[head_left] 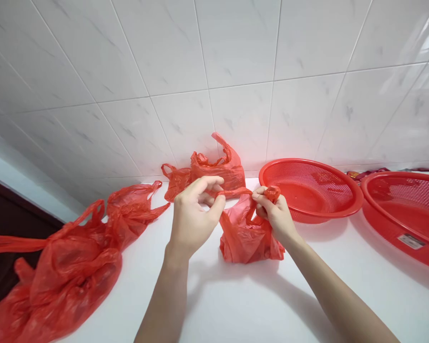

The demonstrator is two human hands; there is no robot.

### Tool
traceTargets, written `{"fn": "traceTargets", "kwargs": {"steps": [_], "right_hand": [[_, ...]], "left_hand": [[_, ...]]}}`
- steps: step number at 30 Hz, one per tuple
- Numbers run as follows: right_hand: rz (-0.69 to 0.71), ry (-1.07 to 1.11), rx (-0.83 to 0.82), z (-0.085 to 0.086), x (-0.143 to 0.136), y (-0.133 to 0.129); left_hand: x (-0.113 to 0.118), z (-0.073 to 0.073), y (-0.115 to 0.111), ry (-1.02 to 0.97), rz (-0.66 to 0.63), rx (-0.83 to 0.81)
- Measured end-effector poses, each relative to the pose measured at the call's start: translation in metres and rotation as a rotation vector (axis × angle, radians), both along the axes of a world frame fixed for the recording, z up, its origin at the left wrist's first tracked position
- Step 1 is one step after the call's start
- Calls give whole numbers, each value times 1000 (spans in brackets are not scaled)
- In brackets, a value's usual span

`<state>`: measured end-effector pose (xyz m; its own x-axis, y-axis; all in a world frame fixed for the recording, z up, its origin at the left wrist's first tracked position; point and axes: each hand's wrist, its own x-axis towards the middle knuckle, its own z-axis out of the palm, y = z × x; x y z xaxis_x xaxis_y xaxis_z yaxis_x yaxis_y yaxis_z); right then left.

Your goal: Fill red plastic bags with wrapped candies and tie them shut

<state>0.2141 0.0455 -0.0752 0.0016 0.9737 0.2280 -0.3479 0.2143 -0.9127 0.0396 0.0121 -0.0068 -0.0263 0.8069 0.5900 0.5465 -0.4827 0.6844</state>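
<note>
A small red plastic bag point(248, 243) sits on the white surface in front of me, its contents hidden by the crumpled film. My right hand point(277, 214) pinches its handles at the upper right, with a bunched end of film sticking up above the fingers. From there a strip of handle runs taut across to my left hand point(196, 214). The thumb and curled fingers of that hand close on the strip's left end, above the bag's left side.
Behind my hands, another filled red bag point(232, 166) leans against the tiled wall point(236, 109), beside a smaller one point(178, 183). More red bags point(75, 267) lie along the left. To the right stand two red mesh baskets, one round point(307, 209) and one larger point(389, 228).
</note>
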Motion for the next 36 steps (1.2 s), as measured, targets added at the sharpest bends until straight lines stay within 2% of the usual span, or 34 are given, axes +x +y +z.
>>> {"fn": "traceTargets", "kwargs": {"steps": [2, 6, 8, 10, 13, 15, 16, 18, 20, 22, 24, 26, 33, 36], "right_hand": [[-8, -12, 10, 0, -1, 1], [-17, -28, 12, -3, 0, 2], [-12, -38, 14, -4, 1, 2], [-13, -49, 24, -4, 2, 2], [-23, -73, 43, -1, 2, 1], [-20, -97, 53, 1, 2, -1], [-16, -111, 55, 2, 2, -2], [-12, -147, 51, 5, 2, -4], [-13, -180, 40, 7, 2, -5], [-10, -207, 35, 9, 3, -6], [-11, -232, 47, 11, 3, -7], [-29, -265, 84, 13, 3, -8], [-119, -384, 242, 11, -2, -19], [-111, -460, 279, 11, -5, -23]], "left_hand": [[-1, 3, 1, -92, -99, -95], [-2, 7, 5, -285, -432, -302], [-3, 7, 7, -324, -542, -380], [-3, 6, 7, -290, -513, -403], [-1, 3, 3, -127, -299, -321], [0, 3, -1, -27, -210, -256], [1, 3, -2, -5, -211, -242], [1, 5, -2, -39, -302, -253], [1, 7, 1, -168, -434, -283], [0, 7, 6, -342, -512, -285], [0, 6, 9, -482, -512, -262], [1, 3, 11, -533, -488, -234], [14, 0, -2, -335, -509, -206], [19, -1, -5, -281, -453, -198]]}}
